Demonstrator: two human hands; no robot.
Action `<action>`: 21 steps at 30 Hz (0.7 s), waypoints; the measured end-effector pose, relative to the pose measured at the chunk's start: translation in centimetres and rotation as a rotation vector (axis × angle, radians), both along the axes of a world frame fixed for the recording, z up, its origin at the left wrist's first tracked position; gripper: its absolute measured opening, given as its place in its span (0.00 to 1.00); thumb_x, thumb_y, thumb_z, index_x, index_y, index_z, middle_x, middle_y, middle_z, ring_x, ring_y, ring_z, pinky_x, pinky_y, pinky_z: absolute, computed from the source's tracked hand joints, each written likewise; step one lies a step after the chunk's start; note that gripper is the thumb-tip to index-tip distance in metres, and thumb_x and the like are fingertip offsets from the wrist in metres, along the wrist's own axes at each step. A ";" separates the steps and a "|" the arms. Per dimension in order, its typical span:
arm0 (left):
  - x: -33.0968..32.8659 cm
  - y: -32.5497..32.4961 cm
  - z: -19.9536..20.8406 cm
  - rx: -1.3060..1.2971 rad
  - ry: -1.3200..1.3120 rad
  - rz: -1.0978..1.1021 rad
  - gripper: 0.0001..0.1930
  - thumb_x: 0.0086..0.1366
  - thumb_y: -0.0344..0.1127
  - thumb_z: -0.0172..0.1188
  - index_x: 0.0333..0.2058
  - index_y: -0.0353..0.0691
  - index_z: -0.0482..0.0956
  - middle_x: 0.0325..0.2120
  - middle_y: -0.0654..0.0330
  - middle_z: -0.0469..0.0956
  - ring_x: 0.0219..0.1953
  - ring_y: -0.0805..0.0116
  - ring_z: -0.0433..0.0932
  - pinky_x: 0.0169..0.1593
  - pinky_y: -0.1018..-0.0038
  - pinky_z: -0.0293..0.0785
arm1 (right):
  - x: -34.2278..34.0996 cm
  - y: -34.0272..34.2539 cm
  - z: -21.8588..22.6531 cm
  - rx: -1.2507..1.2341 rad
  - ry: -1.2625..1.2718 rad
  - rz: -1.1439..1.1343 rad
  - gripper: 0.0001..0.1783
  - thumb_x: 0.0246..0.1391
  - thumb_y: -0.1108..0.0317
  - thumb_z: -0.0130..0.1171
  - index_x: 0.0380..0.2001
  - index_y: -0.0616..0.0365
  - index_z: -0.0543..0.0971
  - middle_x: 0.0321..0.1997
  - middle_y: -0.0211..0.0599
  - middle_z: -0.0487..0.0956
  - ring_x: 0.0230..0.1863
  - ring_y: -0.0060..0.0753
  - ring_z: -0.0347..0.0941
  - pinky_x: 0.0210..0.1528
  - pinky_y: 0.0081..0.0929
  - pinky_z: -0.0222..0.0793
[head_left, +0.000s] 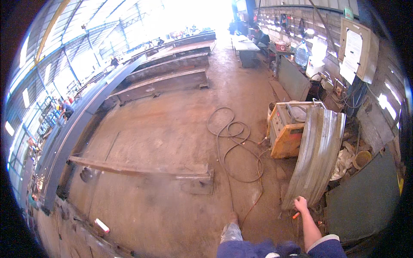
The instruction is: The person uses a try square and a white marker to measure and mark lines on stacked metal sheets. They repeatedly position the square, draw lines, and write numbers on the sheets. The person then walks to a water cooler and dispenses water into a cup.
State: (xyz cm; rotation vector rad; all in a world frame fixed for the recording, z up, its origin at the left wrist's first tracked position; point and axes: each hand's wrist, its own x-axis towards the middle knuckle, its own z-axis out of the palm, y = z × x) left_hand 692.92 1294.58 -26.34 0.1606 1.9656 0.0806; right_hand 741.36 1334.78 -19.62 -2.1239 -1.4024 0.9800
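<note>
My right hand (301, 204) is at the lower right, its fingers closed. A small orange stick-like thing (296, 215) sticks out just below the fist; its kind is too small to tell. Close by the hand, a bent, ribbed metal sheet (316, 157) leans against a boxy machine with an orange frame (286, 133). The hand overlaps the sheet's lower end in view, and I cannot tell whether they touch. My left hand is out of view.
A looped cable (241, 144) lies on the brown floor beside the machine. Steel beams (163, 84) stretch across the left and back. A grey-green panel (365, 200) stands at right. A person (260, 38) sits by a far table (247, 49); another person (66, 109) bends at far left.
</note>
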 end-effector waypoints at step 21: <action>-19.3 70.7 2.9 0.385 0.139 0.141 0.19 0.56 0.42 0.61 0.38 0.30 0.83 0.31 0.54 0.86 0.32 0.63 0.85 0.39 0.67 0.80 | -12.0 29.2 -10.1 -0.626 -0.012 0.127 0.19 0.49 0.52 0.54 0.29 0.59 0.81 0.36 0.56 0.81 0.41 0.60 0.78 0.44 0.49 0.75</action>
